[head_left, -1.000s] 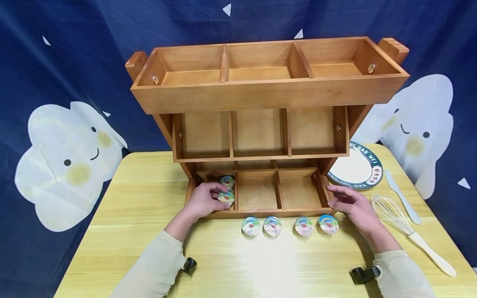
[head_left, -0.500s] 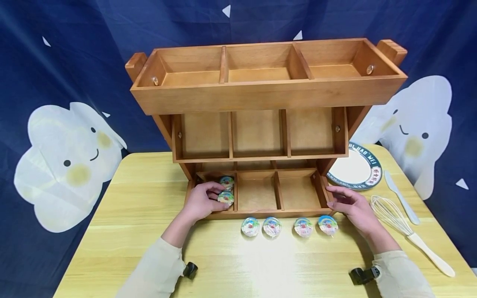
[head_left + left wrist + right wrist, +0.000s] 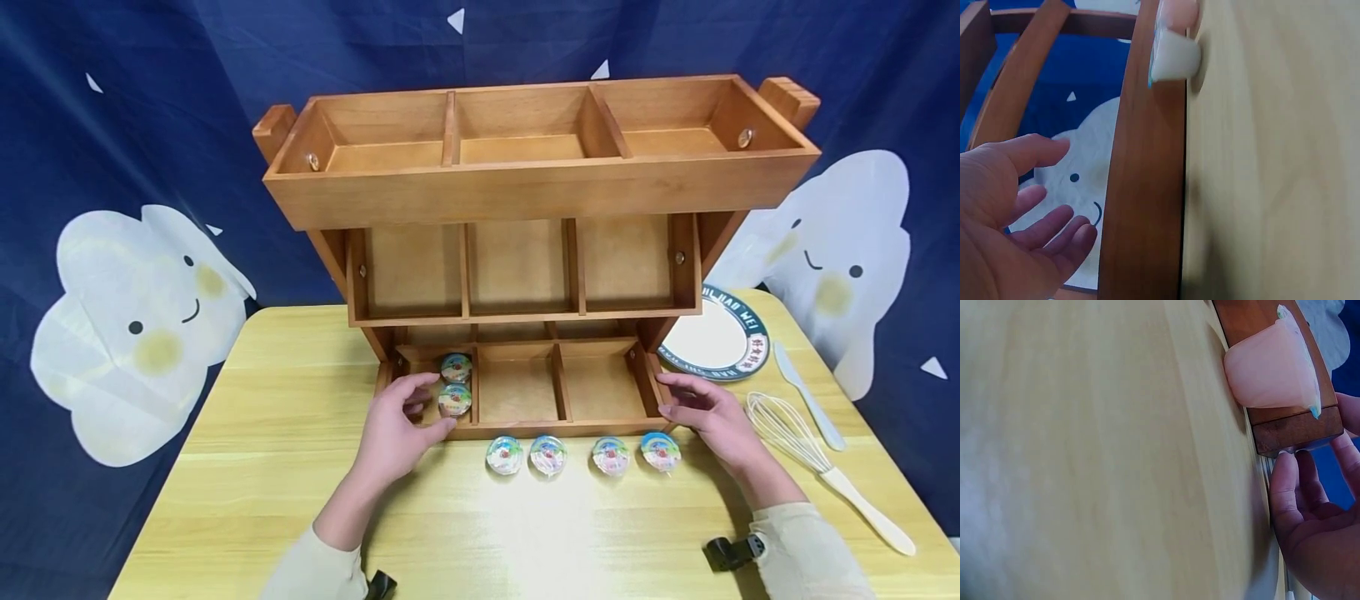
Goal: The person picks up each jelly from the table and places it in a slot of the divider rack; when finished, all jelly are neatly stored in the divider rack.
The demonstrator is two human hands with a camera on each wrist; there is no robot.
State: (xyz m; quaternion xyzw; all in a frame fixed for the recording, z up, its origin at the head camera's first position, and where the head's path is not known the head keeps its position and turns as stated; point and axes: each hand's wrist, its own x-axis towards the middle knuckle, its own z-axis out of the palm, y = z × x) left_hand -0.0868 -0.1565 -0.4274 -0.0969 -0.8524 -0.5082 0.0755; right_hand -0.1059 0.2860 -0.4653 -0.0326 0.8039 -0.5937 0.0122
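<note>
Head view: left grip [image 3: 395, 431] spread, holding nothing, beside two cups [image 3: 454, 401] in bottom left compartment [image 3: 432, 410] of wooden rack [image 3: 540, 192]. Right grip [image 3: 711, 417] at rack's right end, seemingly just touching. Four more cups [image 3: 548, 456] on surface [image 3: 247, 467], near side.

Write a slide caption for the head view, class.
Left hand open beside two cups low in the rack, right hand touching its end, four more cups in front.

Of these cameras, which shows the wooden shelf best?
The head view: it shows the wooden shelf from top to bottom, with little hidden. The left wrist view catches only parts of it near the left hand; the right wrist view, just a lower front piece by the right hand.
</note>
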